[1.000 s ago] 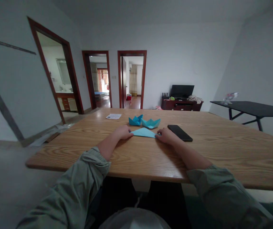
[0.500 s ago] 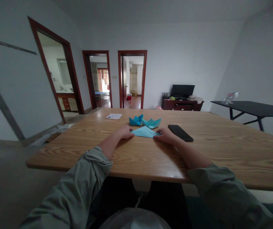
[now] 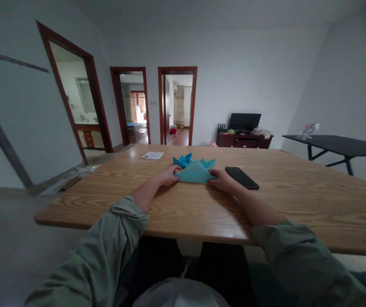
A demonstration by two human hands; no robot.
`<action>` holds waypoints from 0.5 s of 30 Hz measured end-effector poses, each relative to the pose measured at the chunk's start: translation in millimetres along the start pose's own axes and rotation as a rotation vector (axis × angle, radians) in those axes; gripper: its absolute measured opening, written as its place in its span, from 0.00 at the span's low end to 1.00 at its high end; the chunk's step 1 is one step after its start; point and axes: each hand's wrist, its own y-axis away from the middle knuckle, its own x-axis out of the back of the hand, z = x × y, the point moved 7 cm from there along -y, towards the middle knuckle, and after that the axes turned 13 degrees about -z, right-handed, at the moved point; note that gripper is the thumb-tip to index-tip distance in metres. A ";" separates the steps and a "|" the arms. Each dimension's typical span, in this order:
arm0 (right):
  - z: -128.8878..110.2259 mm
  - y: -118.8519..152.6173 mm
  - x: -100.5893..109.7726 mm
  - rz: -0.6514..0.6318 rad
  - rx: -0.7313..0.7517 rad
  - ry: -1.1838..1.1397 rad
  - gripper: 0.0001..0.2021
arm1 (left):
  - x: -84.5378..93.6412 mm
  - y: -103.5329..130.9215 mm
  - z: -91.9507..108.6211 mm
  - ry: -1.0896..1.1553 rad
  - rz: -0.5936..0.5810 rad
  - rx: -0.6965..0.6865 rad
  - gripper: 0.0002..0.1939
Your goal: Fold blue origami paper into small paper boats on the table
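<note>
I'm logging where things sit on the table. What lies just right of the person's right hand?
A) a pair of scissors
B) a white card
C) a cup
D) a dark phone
D: the dark phone lies flat on the wooden table beside the right hand.

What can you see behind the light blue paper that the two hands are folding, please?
Two folded paper boats stand behind the light blue paper, which hides their lower parts; left hand and right hand grip its ends.

one head-worn view looks forward and down across the table (image 3: 298, 200).
</note>
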 end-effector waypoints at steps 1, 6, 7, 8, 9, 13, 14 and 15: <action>-1.4 0.8 0.4 -0.008 0.015 -0.015 0.13 | 0.4 -0.6 0.0 0.014 0.008 -0.009 0.24; -12.7 9.7 15.0 0.067 0.031 -0.146 0.09 | 14.0 -0.1 7.2 0.324 0.133 -0.149 0.15; -13.9 11.7 20.0 0.112 0.030 -0.219 0.10 | 19.1 1.2 8.0 0.449 0.181 -0.179 0.17; -14.4 13.6 24.8 0.159 0.032 -0.313 0.11 | 23.8 2.8 8.4 0.573 0.230 -0.202 0.20; -14.6 15.1 28.6 0.200 0.041 -0.420 0.13 | 28.2 4.7 8.4 0.683 0.279 -0.218 0.22; -15.5 18.4 35.9 0.316 0.090 -0.752 0.24 | 40.1 13.0 8.3 0.890 0.450 -0.236 0.28; -16.6 19.2 37.0 0.340 0.101 -0.781 0.26 | 41.9 14.6 8.0 0.902 0.484 -0.233 0.28; -17.6 20.2 38.2 0.369 0.105 -0.795 0.27 | 43.5 15.8 7.5 0.909 0.516 -0.232 0.28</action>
